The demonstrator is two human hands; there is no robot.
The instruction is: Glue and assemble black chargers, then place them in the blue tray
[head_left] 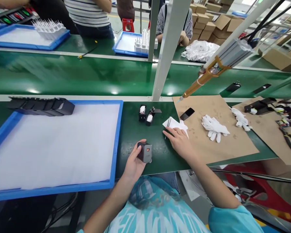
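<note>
My left hand [135, 161] is closed around a black charger [145, 153], its grey end face with a small port turned up. My right hand [180, 140] reaches over a white sheet of paper [174, 123], fingers spread and fingertips at or just above it. A thin dark strip [169, 121] lies on the paper by those fingers; what it is, I cannot make out. Beyond my hands, two opened black charger housings [142, 113] with white parts inside stand on the green bench [133, 131].
At left lies a blue-rimmed tray [116, 142] with a row of black housings [42, 106]. On brown cardboard [232, 145] at right are a phone [187, 114] and white gloves [214, 127]. An orange-handled hanging tool [199, 83] angles down above. Pliers [288, 140] lie far right; people work opposite.
</note>
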